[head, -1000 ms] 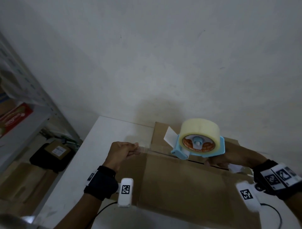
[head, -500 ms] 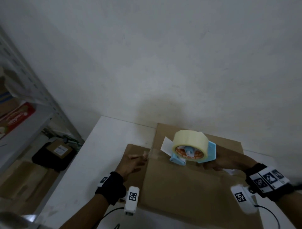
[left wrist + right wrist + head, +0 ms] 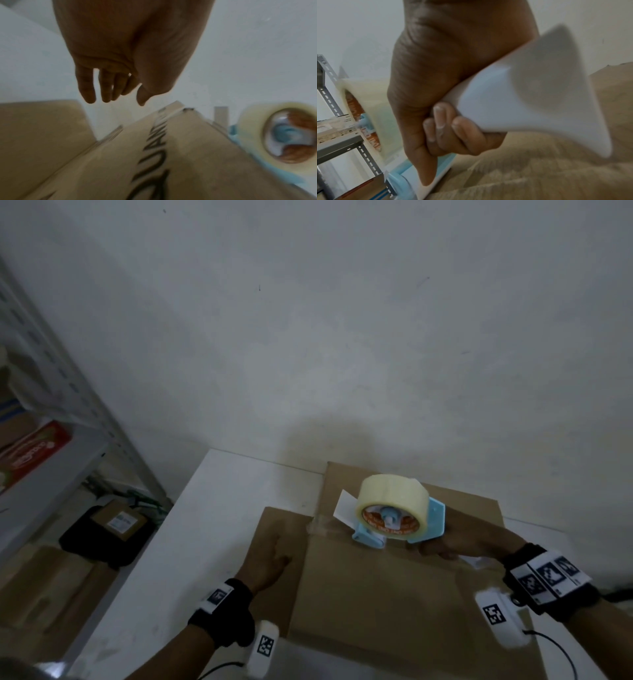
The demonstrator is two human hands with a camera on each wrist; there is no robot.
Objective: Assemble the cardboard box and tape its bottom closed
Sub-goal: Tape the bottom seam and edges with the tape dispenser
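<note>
The cardboard box [image 3: 394, 587] is laid on the white surface [image 3: 191, 542], bottom flaps up, against the wall. The tape dispenser [image 3: 399, 520] is set on the centre seam near the box's left edge; its white handle [image 3: 530, 101] is gripped by the right hand [image 3: 459, 542], fingers [image 3: 440, 121] curled round it, probably so the tape can be drawn along the seam. A short clear strip [image 3: 325, 525] is seen stuck left of the dispenser. The left hand [image 3: 267, 563] is held loose at the box's left side, fingers [image 3: 89, 86] straight and apart, nothing gripped; contact with the box cannot be told. Box: matte brown corrugated board, printed lettering. Dispenser: smooth pale-blue plastic; roll glossy, translucent, orange core.
</note>
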